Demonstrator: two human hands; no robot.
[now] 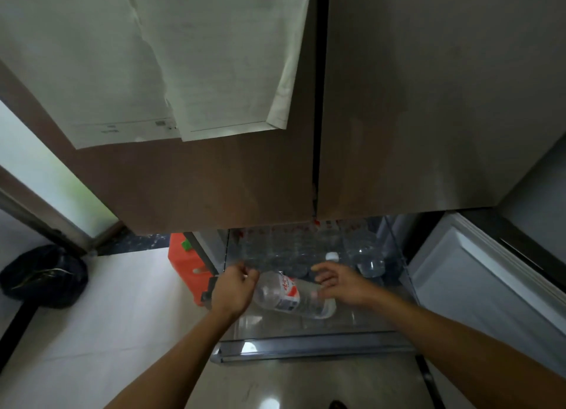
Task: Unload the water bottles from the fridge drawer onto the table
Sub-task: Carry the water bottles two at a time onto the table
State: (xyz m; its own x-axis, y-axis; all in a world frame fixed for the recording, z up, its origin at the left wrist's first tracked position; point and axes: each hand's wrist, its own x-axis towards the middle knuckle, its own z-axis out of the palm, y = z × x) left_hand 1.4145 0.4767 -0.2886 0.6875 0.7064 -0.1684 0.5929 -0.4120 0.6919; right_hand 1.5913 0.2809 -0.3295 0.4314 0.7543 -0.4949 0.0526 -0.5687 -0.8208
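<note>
The water bottle [292, 297] was clear with a red-and-white label. The fridge doors [428, 102] were brown-grey, bearing white paper sheets [171, 56]. An orange container [186, 261] carried a green patch; the bag [43, 275] was black.

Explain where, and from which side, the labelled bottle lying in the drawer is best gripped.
Grip the labelled bottle round its clear body beside the label, coming down from above: it lies on its side in the drawer, so its long flank faces up, unobstructed. The open right hand is over it; the left hand curls at its other end.
</note>
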